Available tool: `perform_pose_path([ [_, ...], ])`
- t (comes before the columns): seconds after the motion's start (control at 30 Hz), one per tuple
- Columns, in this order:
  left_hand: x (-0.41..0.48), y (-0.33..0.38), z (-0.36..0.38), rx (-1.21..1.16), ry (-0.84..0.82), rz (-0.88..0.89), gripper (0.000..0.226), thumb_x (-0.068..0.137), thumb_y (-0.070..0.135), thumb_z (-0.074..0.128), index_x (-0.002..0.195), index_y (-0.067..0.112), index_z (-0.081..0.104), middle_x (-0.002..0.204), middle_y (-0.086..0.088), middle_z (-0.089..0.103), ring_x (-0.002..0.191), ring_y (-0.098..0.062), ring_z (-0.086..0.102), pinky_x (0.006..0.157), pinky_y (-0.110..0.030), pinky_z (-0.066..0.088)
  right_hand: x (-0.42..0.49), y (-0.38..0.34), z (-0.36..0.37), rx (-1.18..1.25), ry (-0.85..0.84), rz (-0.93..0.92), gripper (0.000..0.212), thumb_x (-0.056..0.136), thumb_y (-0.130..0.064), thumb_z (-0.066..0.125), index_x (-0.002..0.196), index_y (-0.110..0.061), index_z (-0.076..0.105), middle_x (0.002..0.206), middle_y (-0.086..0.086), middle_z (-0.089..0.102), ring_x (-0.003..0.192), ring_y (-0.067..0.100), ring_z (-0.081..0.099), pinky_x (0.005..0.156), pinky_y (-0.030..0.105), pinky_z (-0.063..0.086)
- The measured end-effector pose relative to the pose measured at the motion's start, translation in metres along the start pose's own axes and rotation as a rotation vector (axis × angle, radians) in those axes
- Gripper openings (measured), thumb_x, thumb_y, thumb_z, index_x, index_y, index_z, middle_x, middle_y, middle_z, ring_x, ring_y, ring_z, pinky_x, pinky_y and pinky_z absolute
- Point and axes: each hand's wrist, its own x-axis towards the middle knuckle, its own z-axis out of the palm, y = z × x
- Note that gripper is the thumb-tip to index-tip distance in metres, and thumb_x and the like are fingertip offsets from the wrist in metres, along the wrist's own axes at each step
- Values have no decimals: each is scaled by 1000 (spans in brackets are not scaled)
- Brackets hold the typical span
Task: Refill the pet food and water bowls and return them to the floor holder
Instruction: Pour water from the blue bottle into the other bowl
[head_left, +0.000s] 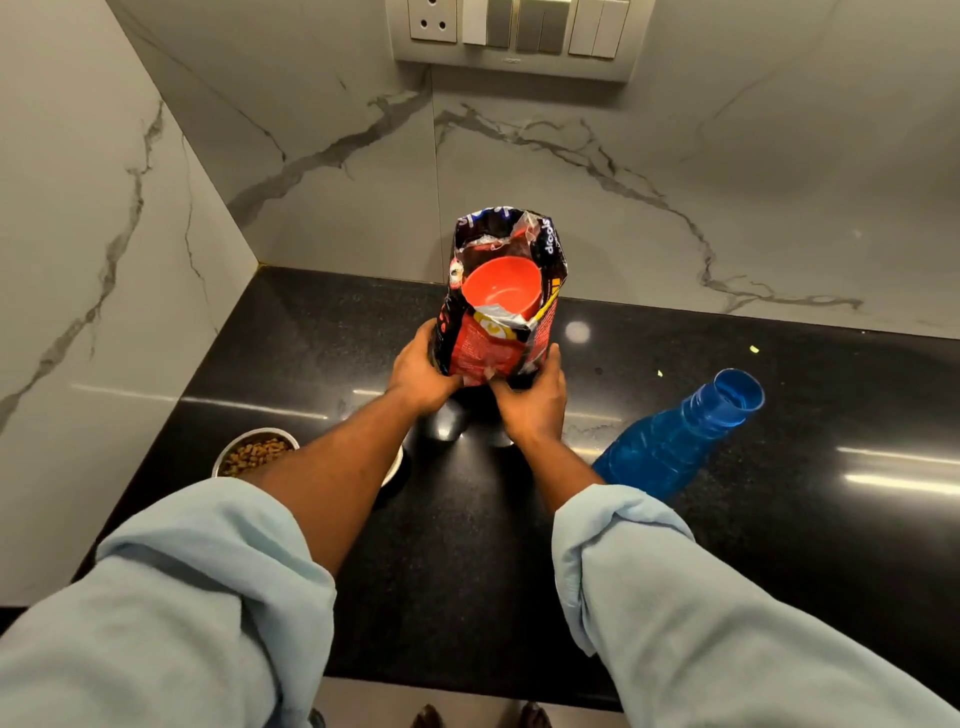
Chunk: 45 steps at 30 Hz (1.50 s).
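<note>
A red and black pet food bag stands upright on the black counter, its top open. An orange plastic cup sits inside the bag's mouth. My left hand grips the bag's lower left side and my right hand grips its lower right side. A steel bowl filled with brown kibble sits on the counter at the left, partly hidden under my left forearm. A blue water bottle stands open, without a cap, to the right of my right arm.
Marble walls close the counter's left side and back. A socket and switch panel is on the back wall. The counter's front edge runs under my sleeves, with floor and shoes below.
</note>
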Motion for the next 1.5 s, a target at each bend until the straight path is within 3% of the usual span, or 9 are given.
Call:
perform_pose_path([
  [0.07, -12, -4, 1, 27, 40, -18, 103, 70, 32, 95, 157, 23, 40, 146, -5, 61, 133, -24, 58, 105, -30, 45, -13, -1, -1, 27, 0, 59, 110, 83, -49, 86, 167, -15, 25, 159, 15, 47, 147, 31, 47, 121, 41, 40],
  [0.2, -33, -13, 3, 53, 71, -44, 93, 78, 26, 91, 156, 18, 41, 153, -10, 55, 140, -28, 53, 111, -36, 45, -45, 10, -4, 64, -75, 101, 70, 88, -52, 80, 146, -21, 55, 140, 7, 65, 127, 28, 64, 107, 51, 54],
  [0.4, -72, -15, 12, 47, 47, -88, 66, 84, 35, 86, 141, 17, 58, 144, -6, 61, 128, -27, 61, 108, -41, 51, -87, 27, -34, 53, -116, 97, 30, 97, -42, 73, 115, -18, 70, 110, 3, 72, 103, 27, 72, 90, 53, 62],
  [0.67, -132, -16, 47, -12, -29, -109, 51, 87, 27, 84, 131, 13, 63, 138, -10, 65, 125, -28, 64, 109, -46, 51, -158, 73, -91, 59, -108, 115, 38, 100, -48, 67, 93, -11, 72, 85, 12, 75, 84, 33, 74, 88, 52, 61],
  [0.9, -160, -6, 73, 14, -76, -79, 44, 88, 27, 83, 126, 15, 64, 133, -6, 66, 121, -24, 64, 99, -34, 51, -156, 84, -140, 20, 246, 142, 36, 97, -37, 73, 81, -6, 67, 78, 8, 69, 77, 27, 64, 77, 35, 51],
  [1.03, -163, 7, 75, 27, -82, -64, 40, 89, 30, 82, 122, 16, 65, 121, 0, 65, 119, -23, 61, 97, -39, 56, -145, 84, -162, -79, 341, 70, 33, 91, -35, 78, 102, -9, 60, 99, 10, 66, 93, 30, 64, 88, 43, 54],
  [1.13, -164, 12, 73, 33, -72, -69, 36, 89, 31, 82, 119, 18, 66, 119, -1, 65, 107, -16, 64, 72, -27, 58, -135, 80, -174, -98, 349, -35, 83, 76, -58, 88, 135, -14, 50, 128, 6, 59, 116, 21, 58, 100, 37, 49],
  [1.23, -164, 13, 70, 11, -45, -87, 35, 89, 30, 82, 118, 16, 67, 117, -4, 67, 110, -25, 68, 90, -44, 61, -122, 65, -182, -43, 319, -71, 109, 65, -73, 88, 149, -24, 40, 145, 2, 54, 131, 16, 51, 107, 32, 44],
  [1.5, -165, 0, 51, -28, 18, -166, 39, 86, 27, 85, 118, 12, 67, 120, -6, 67, 116, -27, 65, 102, -48, 56, -84, 16, -177, -38, 217, -325, 87, 78, -80, 73, 145, -35, 39, 136, -2, 61, 125, 18, 60, 105, 43, 54],
])
